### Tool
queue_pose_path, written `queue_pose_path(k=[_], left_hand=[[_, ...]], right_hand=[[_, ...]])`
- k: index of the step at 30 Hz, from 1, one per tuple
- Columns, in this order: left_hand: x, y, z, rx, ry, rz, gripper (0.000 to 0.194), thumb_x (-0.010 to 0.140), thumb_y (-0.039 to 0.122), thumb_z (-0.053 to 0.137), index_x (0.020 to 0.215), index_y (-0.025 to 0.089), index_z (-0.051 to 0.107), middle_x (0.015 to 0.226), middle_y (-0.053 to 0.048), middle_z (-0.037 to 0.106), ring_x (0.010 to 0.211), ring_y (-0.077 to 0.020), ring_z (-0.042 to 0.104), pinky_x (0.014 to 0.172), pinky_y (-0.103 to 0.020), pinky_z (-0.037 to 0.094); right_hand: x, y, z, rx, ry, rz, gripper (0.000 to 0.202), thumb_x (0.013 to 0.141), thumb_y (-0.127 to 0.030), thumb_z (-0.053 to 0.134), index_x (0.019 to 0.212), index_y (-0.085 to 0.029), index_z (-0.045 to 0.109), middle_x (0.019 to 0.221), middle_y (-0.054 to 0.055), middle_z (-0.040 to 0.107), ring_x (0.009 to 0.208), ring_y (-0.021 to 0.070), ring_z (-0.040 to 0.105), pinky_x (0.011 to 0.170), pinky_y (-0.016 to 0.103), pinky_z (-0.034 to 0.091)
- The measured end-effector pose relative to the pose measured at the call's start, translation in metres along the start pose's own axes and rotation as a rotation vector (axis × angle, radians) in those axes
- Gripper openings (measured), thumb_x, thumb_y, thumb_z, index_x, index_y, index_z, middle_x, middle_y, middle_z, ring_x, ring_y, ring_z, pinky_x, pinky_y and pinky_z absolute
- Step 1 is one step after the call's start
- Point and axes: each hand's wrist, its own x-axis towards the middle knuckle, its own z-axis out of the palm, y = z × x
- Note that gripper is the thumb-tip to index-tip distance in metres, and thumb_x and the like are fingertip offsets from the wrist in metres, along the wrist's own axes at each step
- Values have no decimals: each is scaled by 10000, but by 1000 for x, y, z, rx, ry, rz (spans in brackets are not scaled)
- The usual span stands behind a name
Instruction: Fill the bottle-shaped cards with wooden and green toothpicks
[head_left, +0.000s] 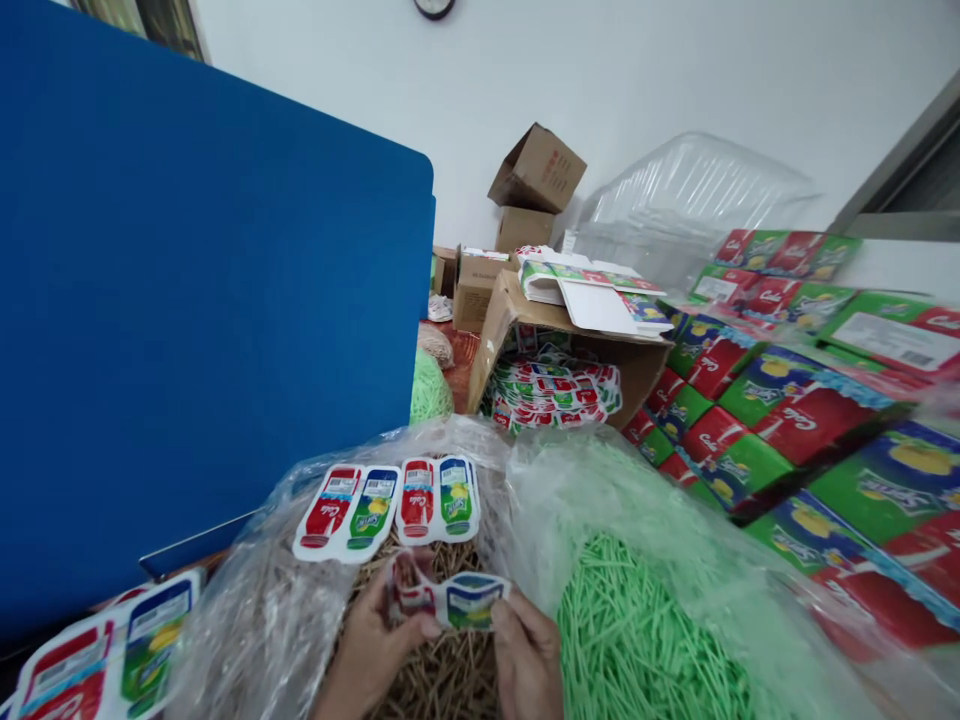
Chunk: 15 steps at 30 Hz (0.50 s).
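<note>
A printed wrapper point(471, 600) with red and green-blue pictures is held up between my two hands, curved at its left side. My left hand point(379, 640) pinches its left part, thumb in front. At its right end, my right hand point(525, 650) grips the edge between thumb and fingers. Just beyond lie two flat sticker-like cards, a left card point(350, 512) and a right card point(437, 500), each showing a red cola and a green bottle. They rest on brown paper shreds point(442, 665) inside a clear plastic bag point(277, 580).
A blue panel point(217, 300) stands on the left. Green shreds point(637, 640) fill a bag at the right. Beyond, an open carton point(491, 345) holds many printed pieces. Red and green boxes point(795, 420) are stacked at the right. More printed cards point(112, 650) lie at the lower left.
</note>
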Motion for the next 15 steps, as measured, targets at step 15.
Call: queue_pose_path(k=[15], left_hand=[[13,17,-4,-137,-148,-221,354,579,372,828,882,217,731,875,-2,777,800,-250,712,721,-339,582]], right_hand=[[15,-19,3,190,-108,318,318,661,-406,779,859,-169,704,757,30,723,712,216,674,671,321,537]])
